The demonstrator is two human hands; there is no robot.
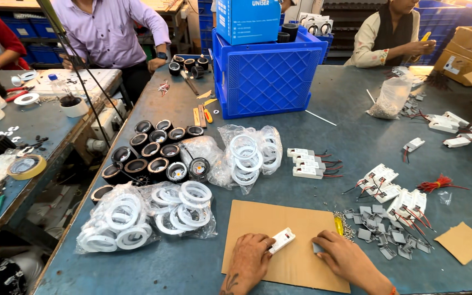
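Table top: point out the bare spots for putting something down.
Bare: cardboard sheet above the left hand and right hand; table between blue crate and clear bag. Crowded: black housings, white rings, grey clips.

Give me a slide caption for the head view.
Left hand holds a small white box on a cardboard sheet; right hand rests beside it.

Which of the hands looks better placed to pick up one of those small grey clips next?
Probably the right hand: the grey clips lie just beside it, while the left hand already holds a white driver box.
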